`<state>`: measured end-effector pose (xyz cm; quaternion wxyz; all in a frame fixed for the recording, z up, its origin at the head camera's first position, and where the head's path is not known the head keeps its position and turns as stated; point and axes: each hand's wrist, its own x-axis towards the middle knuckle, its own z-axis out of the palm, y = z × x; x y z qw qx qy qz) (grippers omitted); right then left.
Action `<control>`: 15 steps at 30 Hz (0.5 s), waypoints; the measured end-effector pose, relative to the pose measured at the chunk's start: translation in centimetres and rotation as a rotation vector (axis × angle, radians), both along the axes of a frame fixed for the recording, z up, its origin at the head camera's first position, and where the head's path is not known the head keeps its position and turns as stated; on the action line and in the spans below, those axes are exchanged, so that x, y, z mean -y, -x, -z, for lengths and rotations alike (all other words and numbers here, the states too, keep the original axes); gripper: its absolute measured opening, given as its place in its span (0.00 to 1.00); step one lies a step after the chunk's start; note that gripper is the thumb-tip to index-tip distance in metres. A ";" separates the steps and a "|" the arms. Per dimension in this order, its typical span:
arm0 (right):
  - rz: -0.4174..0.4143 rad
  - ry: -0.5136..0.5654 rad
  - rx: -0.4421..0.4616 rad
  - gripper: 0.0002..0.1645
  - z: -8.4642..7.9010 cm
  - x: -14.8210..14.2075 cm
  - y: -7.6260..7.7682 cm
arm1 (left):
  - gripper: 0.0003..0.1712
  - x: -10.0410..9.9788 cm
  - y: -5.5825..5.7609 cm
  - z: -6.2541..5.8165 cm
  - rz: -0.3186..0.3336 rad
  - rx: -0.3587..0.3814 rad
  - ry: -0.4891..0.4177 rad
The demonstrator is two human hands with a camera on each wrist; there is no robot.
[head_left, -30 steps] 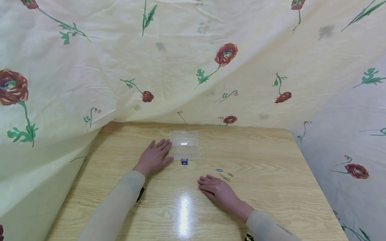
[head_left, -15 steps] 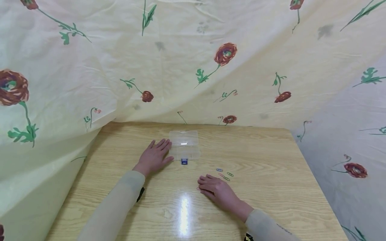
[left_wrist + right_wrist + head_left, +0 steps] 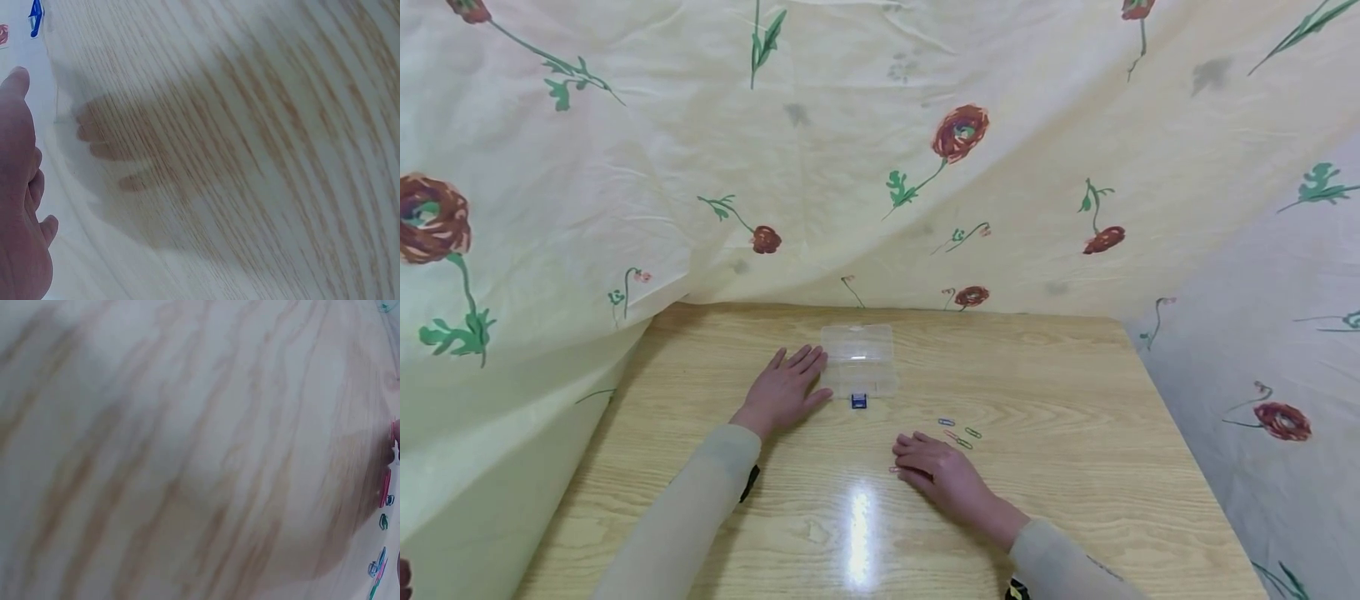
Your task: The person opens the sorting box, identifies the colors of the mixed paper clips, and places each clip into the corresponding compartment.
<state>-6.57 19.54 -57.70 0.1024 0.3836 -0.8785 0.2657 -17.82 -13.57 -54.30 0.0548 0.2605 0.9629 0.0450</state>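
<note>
In the head view, a clear plastic box [image 3: 880, 385] with a blue latch [image 3: 859, 402] stands with its lid raised back. My left hand [image 3: 781, 393] lies flat at its left side, fingers spread and tips at its edge. The left wrist view catches that hand [image 3: 22, 169] and the blue latch [image 3: 35, 20]. Nearer the front, my right hand [image 3: 946, 477] rests low over the table with fingers loosely extended. A small pink paper clip [image 3: 893, 469] shows at its thumb tip. Beyond its knuckles lie a blue clip [image 3: 947, 422], a red clip [image 3: 951, 435] and green clips [image 3: 973, 433].
The wood-grain table [image 3: 1037, 375] carries a bright light reflection near its front middle. Floral cloth [image 3: 850, 167] hangs behind it and along both sides. In the right wrist view, pink clips [image 3: 385, 489] and other coloured clips [image 3: 373, 570] appear at the right edge.
My right fingers have shifted very slightly forward, and a little more of the pink clip shows by the thumb. My left hand and the box stay in place.
</note>
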 end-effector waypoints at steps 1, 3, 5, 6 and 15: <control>0.007 0.008 0.007 0.12 0.1 0.0 0.0 | 0.45 0.0 0.1 0.1 -0.001 -0.003 0.005; 0.023 0.015 0.024 0.12 0.2 -0.1 0.1 | 0.45 0.0 0.1 0.2 -0.003 -0.004 0.011; 0.036 0.014 0.037 0.12 0.2 -0.1 0.2 | 0.45 -0.1 0.2 0.2 -0.004 -0.007 0.014; 0.038 0.015 0.044 0.12 0.3 -0.2 0.3 | 0.46 -0.1 0.2 0.3 -0.004 -0.007 0.018; 0.088 0.056 0.033 0.15 0.6 -0.2 0.5 | 0.46 -0.5 0.5 0.2 -0.021 0.013 0.022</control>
